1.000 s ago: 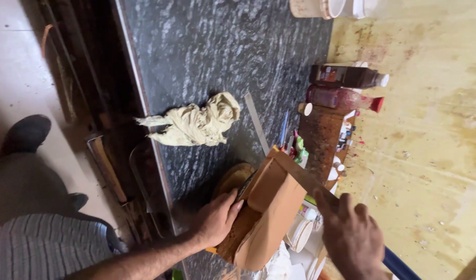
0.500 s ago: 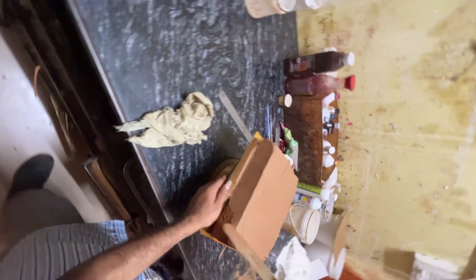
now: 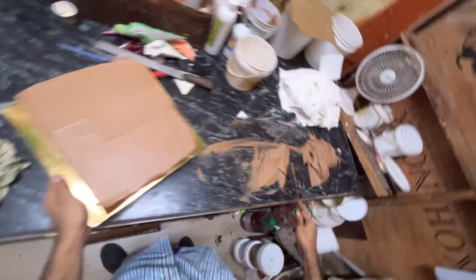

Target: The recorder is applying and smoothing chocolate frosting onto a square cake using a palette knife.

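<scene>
Left hand: clamped on the near left corner of the cardboard sheet, fingers curled under its gold edge, at the front lip of the black counter.
Cardboard sheet: lies nearly flat on the counter's left half, brown face up, its near corner overhanging the front edge. If the left hand slackens, the sheet can, I judge, tip off the lip toward the floor.
Rag: crumpled, at the counter's far left, just beside the sheet; a sideways slide of the sheet would likely drag it along.
Knife-like blade: behind the sheet, near the counter's back; pushing the sheet backward could shove it into the clutter there.
Paper cup: upright at the counter's back middle, apart from the sheet; easily knocked by a swung corner.
Brown smear: spread on the counter to the right of the sheet; it may soil the sheet if the sheet slides that way.
Right hand: below the counter's front edge, fingers pinched on a thin stick-like thing too blurred to name, near white tubs that it could bump.
</scene>
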